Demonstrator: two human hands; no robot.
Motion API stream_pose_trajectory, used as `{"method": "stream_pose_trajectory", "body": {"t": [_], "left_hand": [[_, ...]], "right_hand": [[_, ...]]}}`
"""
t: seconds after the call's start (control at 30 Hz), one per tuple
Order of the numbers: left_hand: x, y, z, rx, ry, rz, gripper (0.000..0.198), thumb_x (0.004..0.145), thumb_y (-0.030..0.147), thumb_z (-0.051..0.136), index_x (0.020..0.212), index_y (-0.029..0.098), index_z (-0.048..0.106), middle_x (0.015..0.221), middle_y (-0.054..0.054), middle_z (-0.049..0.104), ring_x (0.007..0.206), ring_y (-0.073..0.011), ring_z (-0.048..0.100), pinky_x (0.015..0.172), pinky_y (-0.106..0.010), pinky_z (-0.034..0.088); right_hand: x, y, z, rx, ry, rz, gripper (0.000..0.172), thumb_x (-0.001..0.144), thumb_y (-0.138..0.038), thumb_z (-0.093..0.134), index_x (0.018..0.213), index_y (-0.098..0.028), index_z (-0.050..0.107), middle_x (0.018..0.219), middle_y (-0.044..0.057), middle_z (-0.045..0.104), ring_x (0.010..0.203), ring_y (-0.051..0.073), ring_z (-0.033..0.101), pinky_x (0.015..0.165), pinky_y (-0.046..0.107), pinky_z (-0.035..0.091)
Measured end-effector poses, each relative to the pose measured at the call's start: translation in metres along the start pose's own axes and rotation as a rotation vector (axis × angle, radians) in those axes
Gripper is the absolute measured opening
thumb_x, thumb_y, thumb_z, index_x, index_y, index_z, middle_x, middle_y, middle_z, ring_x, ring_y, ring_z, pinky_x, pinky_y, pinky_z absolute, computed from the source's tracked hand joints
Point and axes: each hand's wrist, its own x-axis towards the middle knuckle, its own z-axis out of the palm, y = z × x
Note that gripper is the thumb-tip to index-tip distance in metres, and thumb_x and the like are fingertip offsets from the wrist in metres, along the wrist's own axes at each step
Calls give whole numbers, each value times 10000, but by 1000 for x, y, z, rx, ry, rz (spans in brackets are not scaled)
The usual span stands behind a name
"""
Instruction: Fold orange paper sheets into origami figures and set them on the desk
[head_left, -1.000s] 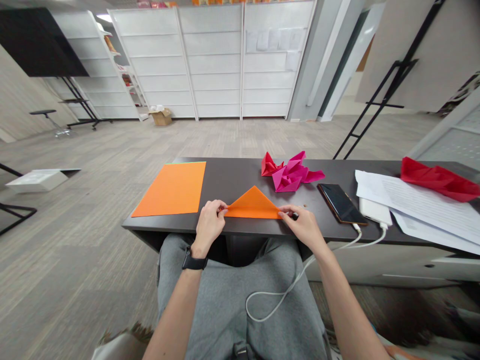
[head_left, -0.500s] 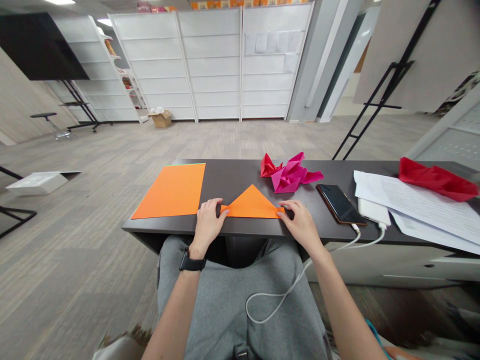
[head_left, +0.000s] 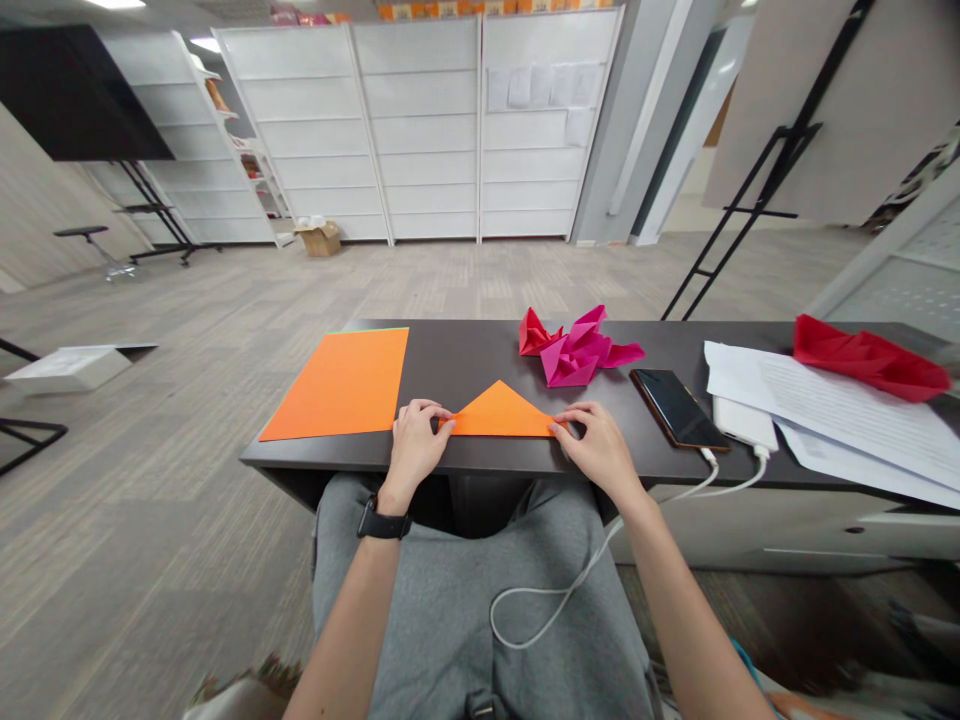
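Left hand [head_left: 418,437] and right hand [head_left: 598,444] each pinch one end of the folded paper [head_left: 496,414], thumb against fingertips as far as my feed lets me tell; the undersides of both grips are hidden from me. That folded paper lies on the surface [head_left: 459,350] between the two hands, its long straight side nearest the camera and its peak pointing away.

I judge the folding to be partway along. One piece already has a peaked middle, with low ends held at the thumbs; whether its creases are firm I cannot tell. Left of the left hand, the orange sheet [head_left: 341,382] lies flat, not yet folded, a sliver of green showing at its far edge. Ahead of the right hand, the magenta paper [head_left: 577,355] and red paper [head_left: 535,334] are already pointed shapes.

The surface's near edge runs just this side of the folded paper, and both hands reach in across it. The left hand sits tight beside the orange sheet, so I would keep sideways moves small there. Right of the right hand lies the phone [head_left: 679,408], apart from it. My widest room is straight ahead of the hands, between orange sheet and magenta paper. Near the right forearm [head_left: 686,585], the cable [head_left: 536,590] could snag a wide swing.
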Motion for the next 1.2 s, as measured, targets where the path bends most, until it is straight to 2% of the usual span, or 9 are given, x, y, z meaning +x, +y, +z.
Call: {"method": "stream_pose_trajectory", "body": {"t": [0.13,0.27,0.37,0.53,0.7,0.83,0.93,1.07,1.2], "left_hand": [[1,3,-3,-31,-9,-19,56,856,219,656,894,240,692,1080,-60,675,1074,-291,572,942,-453,436],[0,4,-6,-91,-27,-3,51,877,205,629,897,244,655,992,-27,717,946,-242,593,911,-422,437],[0,4,-5,-131,-38,8,76,874,196,631,930,243,651,938,-20,728,893,-218,606,893,-393,450],[1,1,-6,-257,-78,10,171,844,157,642,1004,212,619,853,-9,736,813,-175,656,833,-316,490],[3,5,-8,-226,-113,-35,37,830,171,628,838,202,647,785,-4,716,755,-156,667,763,-269,487],[5,10,-7,-190,-105,-41,67,806,160,616,763,206,639,715,15,675,688,-147,625,705,-260,453],[6,11,-8,-180,-105,-29,61,794,162,609,764,209,632,697,29,651,670,-142,593,687,-257,431],[6,11,-10,-212,-130,-19,114,839,192,557,882,212,660,692,37,654,658,-137,598,691,-250,442],[5,14,-11,-236,-144,-24,119,864,259,570,829,204,669,745,8,696,694,-150,627,694,-255,459]], "right_hand": [[1,-2,-1,63,13,-1,211,824,-431,649,820,-235,728,1034,80,651,958,254,629,925,446,472],[0,-3,-5,122,31,-19,210,834,-434,625,792,-238,688,952,67,686,837,233,619,848,426,483],[-2,-3,-6,118,6,26,189,833,-419,611,823,-246,687,869,49,717,783,232,617,809,419,482],[0,-3,-7,187,-65,74,220,813,-383,601,933,-233,707,855,42,748,770,216,650,762,367,491],[6,-5,-9,168,-145,93,215,804,-378,589,867,-219,721,808,42,749,702,203,639,681,327,472],[8,-7,-11,156,-171,99,206,804,-356,574,820,-221,729,722,30,724,631,194,617,619,311,448],[7,-6,-12,160,-173,95,205,811,-349,572,854,-217,723,739,28,726,648,194,623,645,315,461],[6,-3,-11,235,-187,56,259,868,-369,527,953,-212,714,897,46,762,788,209,672,744,323,496],[5,0,-9,202,-226,50,295,918,-397,489,905,-224,726,945,47,768,853,229,683,797,349,492]]}}
